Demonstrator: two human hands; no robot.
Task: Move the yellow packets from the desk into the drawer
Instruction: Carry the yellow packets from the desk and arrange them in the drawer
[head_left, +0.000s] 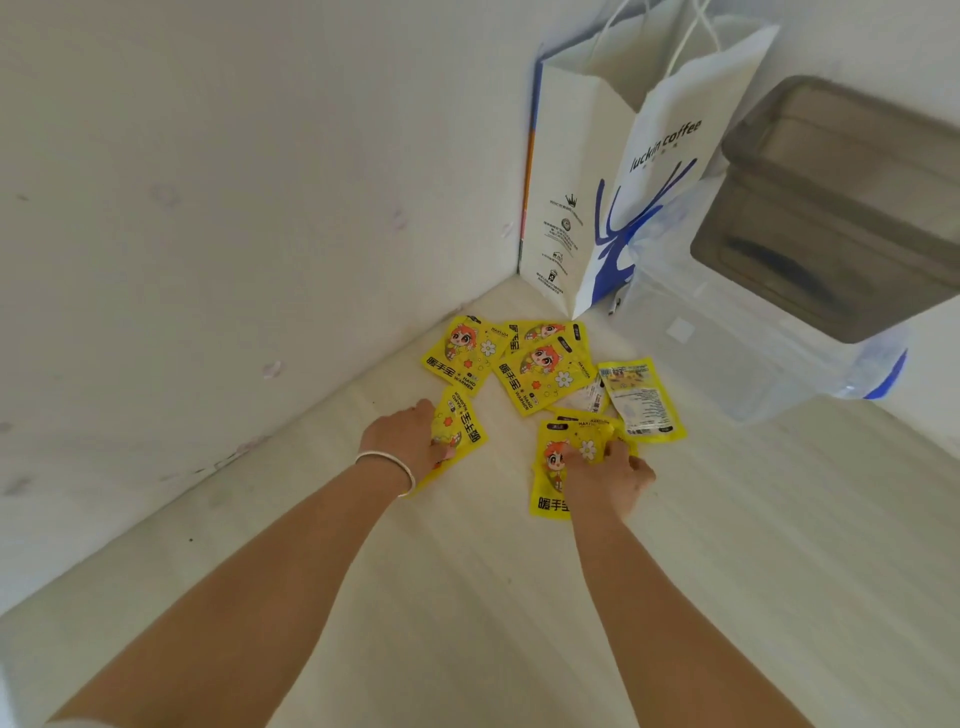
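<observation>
Pale wood-grain desk (519, 597) set in white-walled corner, hand-warmer packets (540, 371) scattered, one gripped by each of left hand (410, 439) and right hand (608, 475), fingers curled, Luckin Coffee paper bag (623, 171) stood behind.

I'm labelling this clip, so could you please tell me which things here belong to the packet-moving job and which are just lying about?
Part of the job:
- yellow packets scattered on the desk
- left hand and right hand, each gripping a packet

Just lying about:
- white coffee bag
- clear plastic bag
- grey bin
</observation>
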